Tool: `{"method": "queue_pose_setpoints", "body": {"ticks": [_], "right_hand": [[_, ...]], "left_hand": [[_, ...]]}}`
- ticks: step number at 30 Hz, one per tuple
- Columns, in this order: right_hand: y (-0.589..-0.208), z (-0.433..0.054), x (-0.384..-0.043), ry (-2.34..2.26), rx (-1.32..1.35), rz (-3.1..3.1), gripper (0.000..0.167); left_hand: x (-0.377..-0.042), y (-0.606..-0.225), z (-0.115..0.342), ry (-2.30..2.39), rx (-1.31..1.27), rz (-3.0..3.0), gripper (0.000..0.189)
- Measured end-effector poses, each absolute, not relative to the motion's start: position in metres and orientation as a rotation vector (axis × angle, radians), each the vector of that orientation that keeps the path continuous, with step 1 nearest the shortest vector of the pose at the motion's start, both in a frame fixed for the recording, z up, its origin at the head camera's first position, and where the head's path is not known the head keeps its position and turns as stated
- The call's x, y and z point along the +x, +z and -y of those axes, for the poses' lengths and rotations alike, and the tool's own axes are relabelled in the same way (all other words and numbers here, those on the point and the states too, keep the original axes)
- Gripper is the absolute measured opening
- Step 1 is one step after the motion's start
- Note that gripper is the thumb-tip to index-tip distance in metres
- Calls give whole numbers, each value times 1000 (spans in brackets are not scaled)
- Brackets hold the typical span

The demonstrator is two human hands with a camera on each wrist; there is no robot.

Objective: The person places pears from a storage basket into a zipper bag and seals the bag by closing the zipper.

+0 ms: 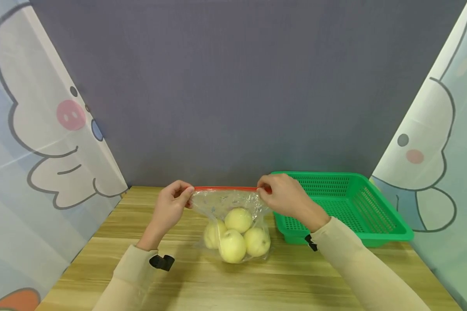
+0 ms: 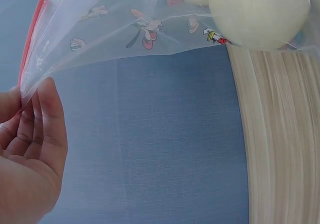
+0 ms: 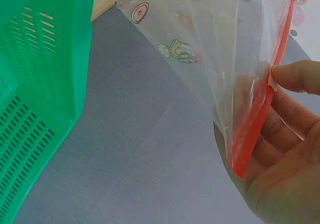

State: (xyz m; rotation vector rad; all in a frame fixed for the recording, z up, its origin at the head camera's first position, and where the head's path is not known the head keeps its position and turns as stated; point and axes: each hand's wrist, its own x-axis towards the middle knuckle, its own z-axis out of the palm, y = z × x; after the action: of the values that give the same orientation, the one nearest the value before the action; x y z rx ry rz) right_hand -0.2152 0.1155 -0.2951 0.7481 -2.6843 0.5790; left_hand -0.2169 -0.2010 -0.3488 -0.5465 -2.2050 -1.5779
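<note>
A clear zip bag (image 1: 218, 199) with a red zip strip (image 1: 225, 188) stands on the table, holding several pale yellow round fruits (image 1: 232, 247). My left hand (image 1: 171, 202) pinches the strip's left end between thumb and fingers. Toward its right end, my right hand (image 1: 284, 194) grips the strip. In the right wrist view, that thumb presses a small pale slider (image 3: 273, 81) on the strip, fingers behind the film. Cartoon figures (image 2: 146, 28) are printed on the bag. The strip is stretched straight between both hands.
To the right, a green perforated basket (image 1: 373, 236) stands beside the bag, partly behind my right forearm. The wooden tabletop (image 1: 233, 287) reaches back to a dark grey cloth wall (image 1: 233, 86). Cartoon-printed curtains (image 1: 43, 129) hang at both sides.
</note>
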Motion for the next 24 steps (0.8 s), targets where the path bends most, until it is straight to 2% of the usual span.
{"method": "queue_pose_setpoints", "body": {"ticks": [24], "right_hand": [[-300,-127,-214,581,715,2651,17]], "left_hand": [[-217,-352,205,-1555,-562,2197,16]]}}
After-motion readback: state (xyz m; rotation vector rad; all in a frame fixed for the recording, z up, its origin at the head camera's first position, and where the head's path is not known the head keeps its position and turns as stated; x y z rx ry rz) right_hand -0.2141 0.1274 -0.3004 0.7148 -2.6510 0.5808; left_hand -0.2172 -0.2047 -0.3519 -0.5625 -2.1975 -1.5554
